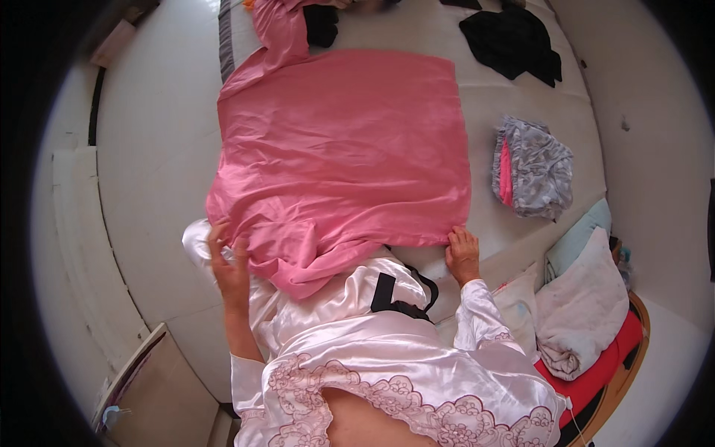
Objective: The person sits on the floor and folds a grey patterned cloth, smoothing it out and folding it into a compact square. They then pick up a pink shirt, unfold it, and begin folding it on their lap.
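A pink satin garment (346, 139) lies spread over the bed, its surface lightly wrinkled. One sleeve (279, 33) stretches towards the far left, and another part is bunched at the near edge above my lap. My left hand (229, 262) is raised at the garment's near left edge, fingers spread; whether it touches the cloth is hard to tell. At the near right corner, the fingers of my right hand (463, 251) are closed on the hem. Between the garment and my body, a black strap (384, 293) lies on my white satin clothing.
Right of the garment sits a folded grey patterned bundle (539, 167) with pink cloth inside. A black garment (511, 42) lies farther back on the bed (480, 123). Pillows (584, 307) and a red cushion (620, 346) are at the near right. A cabinet (162, 385) stands near left.
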Demonstrator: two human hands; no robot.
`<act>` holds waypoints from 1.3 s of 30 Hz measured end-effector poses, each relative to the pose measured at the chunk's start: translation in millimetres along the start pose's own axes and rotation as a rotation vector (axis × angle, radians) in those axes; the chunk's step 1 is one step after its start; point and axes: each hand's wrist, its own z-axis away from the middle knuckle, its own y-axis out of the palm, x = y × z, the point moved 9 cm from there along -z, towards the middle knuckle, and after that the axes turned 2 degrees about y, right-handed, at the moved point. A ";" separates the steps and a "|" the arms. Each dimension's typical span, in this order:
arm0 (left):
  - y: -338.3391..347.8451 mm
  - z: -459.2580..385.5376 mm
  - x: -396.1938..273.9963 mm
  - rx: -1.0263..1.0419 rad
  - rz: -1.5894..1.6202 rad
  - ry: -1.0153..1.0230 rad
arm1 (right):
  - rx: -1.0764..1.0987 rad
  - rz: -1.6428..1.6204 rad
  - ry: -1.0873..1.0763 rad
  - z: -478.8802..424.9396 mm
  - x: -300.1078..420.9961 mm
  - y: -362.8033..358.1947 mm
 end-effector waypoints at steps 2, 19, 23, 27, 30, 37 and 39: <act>35.3 15.1 -25.2 0.361 0.097 0.085 | -0.011 0.022 0.009 -3.9 -4.0 1.5; 70.5 56.7 -47.7 1.040 0.017 -0.009 | 0.131 0.071 -0.031 -7.1 -0.4 -16.4; 51.9 8.7 -77.1 0.835 -0.562 0.268 | 0.567 0.253 0.217 -28.0 -40.5 -9.8; 97.5 -57.3 -99.5 0.497 -0.616 0.359 | 0.034 0.037 0.139 -118.3 -6.7 -55.0; 183.1 -60.6 -45.2 0.540 -0.635 0.459 | -0.158 -0.088 -0.104 -159.9 50.8 -33.1; 211.9 -56.7 16.2 0.751 -0.707 0.285 | -0.230 -0.091 0.200 -163.2 -45.8 1.1; 213.5 -60.4 11.2 0.670 -0.736 0.325 | -0.318 -0.238 0.428 -164.4 -82.9 -3.8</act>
